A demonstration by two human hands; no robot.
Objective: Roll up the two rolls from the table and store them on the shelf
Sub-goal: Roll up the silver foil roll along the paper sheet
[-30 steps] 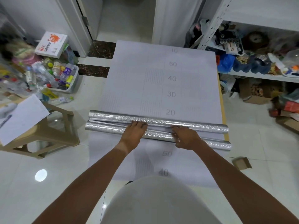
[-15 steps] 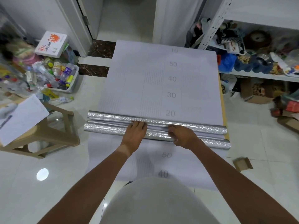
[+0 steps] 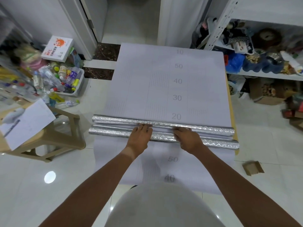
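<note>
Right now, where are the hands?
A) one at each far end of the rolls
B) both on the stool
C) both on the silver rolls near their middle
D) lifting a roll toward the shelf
C: the left hand and right hand rest side by side on the two silver rolls, which lie on the table's white sheet.

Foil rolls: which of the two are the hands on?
The near roll: left hand and right hand rest on it; the far roll lies beyond the fingertips.

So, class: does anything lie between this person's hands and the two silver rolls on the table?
Nothing visible does. The left hand and right hand already rest on the near roll, fingertips reaching the seam with the far roll.
</note>
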